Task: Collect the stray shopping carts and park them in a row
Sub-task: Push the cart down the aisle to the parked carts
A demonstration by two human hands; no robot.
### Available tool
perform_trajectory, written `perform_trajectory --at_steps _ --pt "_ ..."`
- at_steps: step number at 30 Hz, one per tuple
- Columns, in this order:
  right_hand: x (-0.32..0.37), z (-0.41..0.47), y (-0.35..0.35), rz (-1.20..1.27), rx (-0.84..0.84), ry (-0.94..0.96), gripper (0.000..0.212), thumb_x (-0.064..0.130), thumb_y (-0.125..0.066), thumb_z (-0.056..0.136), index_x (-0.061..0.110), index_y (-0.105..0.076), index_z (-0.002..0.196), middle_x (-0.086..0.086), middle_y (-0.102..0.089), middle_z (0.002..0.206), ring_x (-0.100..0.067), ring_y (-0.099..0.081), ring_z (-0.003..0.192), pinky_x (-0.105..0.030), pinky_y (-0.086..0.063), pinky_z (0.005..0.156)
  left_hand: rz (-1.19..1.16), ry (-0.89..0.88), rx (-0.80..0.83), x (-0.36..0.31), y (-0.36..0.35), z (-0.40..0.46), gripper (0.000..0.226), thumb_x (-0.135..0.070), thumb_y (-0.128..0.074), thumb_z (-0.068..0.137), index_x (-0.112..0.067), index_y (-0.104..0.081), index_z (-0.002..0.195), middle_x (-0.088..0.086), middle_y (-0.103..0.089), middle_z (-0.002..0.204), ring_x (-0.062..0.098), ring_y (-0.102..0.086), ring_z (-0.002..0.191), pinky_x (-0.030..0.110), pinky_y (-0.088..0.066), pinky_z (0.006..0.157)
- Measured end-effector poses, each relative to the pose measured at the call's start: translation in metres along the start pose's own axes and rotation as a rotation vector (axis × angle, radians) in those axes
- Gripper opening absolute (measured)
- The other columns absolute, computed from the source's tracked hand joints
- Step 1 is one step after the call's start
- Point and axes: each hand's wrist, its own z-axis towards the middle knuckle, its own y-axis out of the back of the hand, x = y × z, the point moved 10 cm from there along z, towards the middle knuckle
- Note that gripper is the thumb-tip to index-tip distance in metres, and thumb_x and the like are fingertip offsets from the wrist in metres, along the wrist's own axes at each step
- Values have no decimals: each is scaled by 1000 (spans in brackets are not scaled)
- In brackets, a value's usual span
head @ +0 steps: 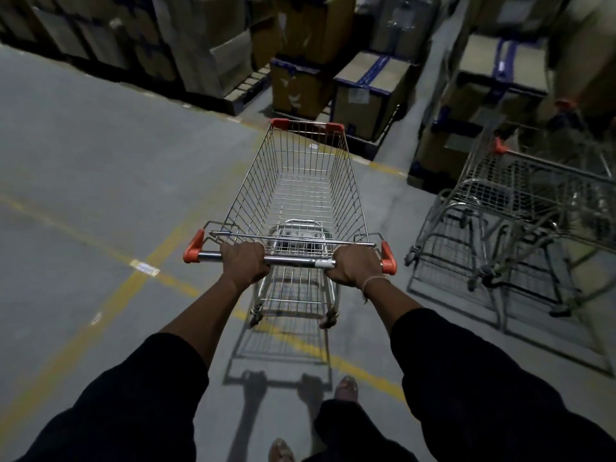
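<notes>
- Left hand (245,263) and right hand (355,265) each wrap the smooth metal handle (293,260) of a wire-mesh cart (300,181).
- It stands on the grey concrete floor (100,181), near the parked carts (520,208) at the right edge.

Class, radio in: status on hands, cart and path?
Left hand and right hand grip cart handle. Cart basket empty. Stacked boxes ahead; parked carts to right.

3 carts (296,191), 2 hands (245,261), approx 10+ boxes (370,91)
</notes>
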Motion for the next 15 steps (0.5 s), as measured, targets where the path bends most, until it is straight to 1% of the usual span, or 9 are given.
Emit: perform_trajectory --at_steps 5,7,11,15 --pt "-58 32 7 -9 4 -70 34 50 -62 84 18 -71 90 -3 -72 89 -29 -69 84 -31 -41 66 21 -74 -19 -47 21 58 25 -43 -64 88 -23 -66 104 0 -72 104 26 -68 99 44 -38 101" --pt "-77 43 8 -9 5 -90 34 49 -61 85 18 -72 90 -4 -73 90 -29 -69 85 -31 -41 66 19 -89 -12 -62 26 77 25 -43 -64 88 -24 -66 103 -1 -72 103 25 -69 98 45 -39 101" --pt "-129 75 14 1 2 -158 36 53 -62 86 19 -73 94 -4 -73 93 -29 -70 88 -32 -44 68 21 -145 -27 -103 47 129 24 -43 -65 89 -24 -67 103 -2 -72 103 24 -68 100 42 -39 99" --pt "-173 107 18 38 12 -191 43 61 -62 84 20 -73 94 -2 -73 94 -29 -70 88 -34 -52 73 20 -189 -7 -139 62 178 24 -45 -65 90 -24 -67 102 -2 -72 101 24 -68 101 42 -38 99"
